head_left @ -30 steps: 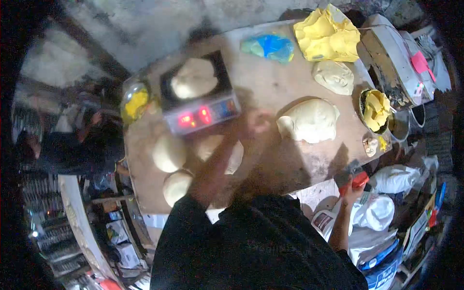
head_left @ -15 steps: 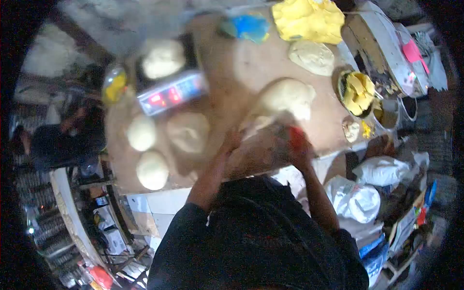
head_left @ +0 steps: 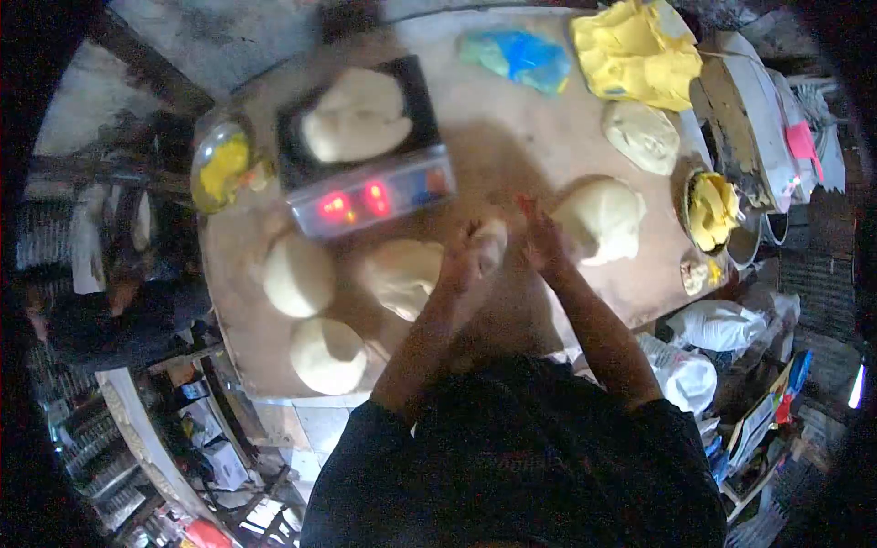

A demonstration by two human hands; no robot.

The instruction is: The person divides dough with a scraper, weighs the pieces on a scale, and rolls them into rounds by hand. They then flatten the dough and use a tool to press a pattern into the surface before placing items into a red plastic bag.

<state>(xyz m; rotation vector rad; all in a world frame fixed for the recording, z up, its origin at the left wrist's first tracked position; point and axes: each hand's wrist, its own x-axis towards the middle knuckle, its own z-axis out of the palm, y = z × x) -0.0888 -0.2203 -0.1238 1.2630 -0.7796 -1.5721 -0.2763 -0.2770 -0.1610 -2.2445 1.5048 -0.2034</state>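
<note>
Over the middle of the tan, flour-dulled table (head_left: 512,146) the person's left hand (head_left: 464,267) is raised with its fingers curled round a small piece of dough (head_left: 491,245), pale, smooth and roughly oval, which stands out above the knuckles. The right hand (head_left: 546,245) is lifted just beside it, nearly touching; it is blurred, a spot of red shows at its fingertips, and how far it is closed cannot be told. Just to the right of that hand, towards the right edge, lies a big lump of dough (head_left: 605,219), soft, creamy and irregular, with one ragged side. Left of the hands, near the front edge, sit three rounded dough balls: one slack and slightly flattened (head_left: 402,274) beneath the left forearm, one smooth and domed (head_left: 297,274) further left, and one (head_left: 327,354) at the front left corner. Behind them stands a flat digital scale (head_left: 375,196) with glowing red digits, its dark square platform carrying a broad mound of dough (head_left: 356,114). A clear round jar (head_left: 222,164) with something yellow inside is at the left edge. Along the far edge lie a crumpled blue plastic bag (head_left: 521,57) and a rumpled yellow sheet (head_left: 635,50); in front of the sheet rests a flattened, wrinkled dough disc (head_left: 644,137). At the right edge a round metal bowl (head_left: 687,196) holds yellow chunks
</note>
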